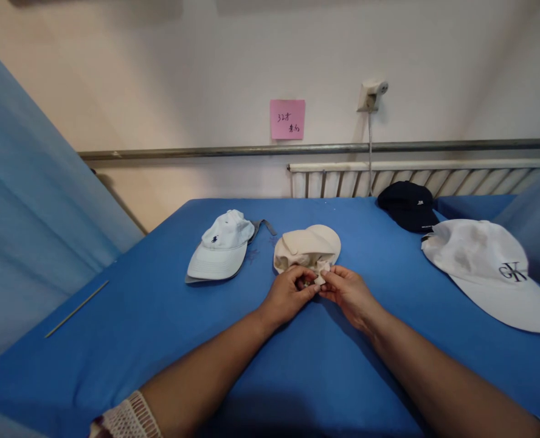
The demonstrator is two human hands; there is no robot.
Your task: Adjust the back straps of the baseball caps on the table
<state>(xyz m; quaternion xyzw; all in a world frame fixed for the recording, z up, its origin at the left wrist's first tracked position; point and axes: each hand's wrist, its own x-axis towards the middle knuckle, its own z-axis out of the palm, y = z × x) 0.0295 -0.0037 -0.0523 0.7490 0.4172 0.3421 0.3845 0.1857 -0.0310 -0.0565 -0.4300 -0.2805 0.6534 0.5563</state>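
Note:
A beige cap [304, 242] lies on the blue-covered table in front of me, its brim pointing away and its back opening toward me. My left hand [290, 295] pinches the near edge at the cap's back strap [321, 274]. From the other side, my right hand [346, 294] grips the same strap between thumb and fingers. Both sets of fingertips almost meet there and partly hide the strap and its fastening. To the left sits a pale blue cap [227, 240] with a small dark emblem and a loose grey strap.
A white cap [484, 261] with dark letters and a navy cap [407, 204] lie at the right. A thin stick [76, 309] rests at the left edge. Behind stand a radiator [343, 182] and a metal rail [233, 150]; blue curtains [33, 201] hang beside.

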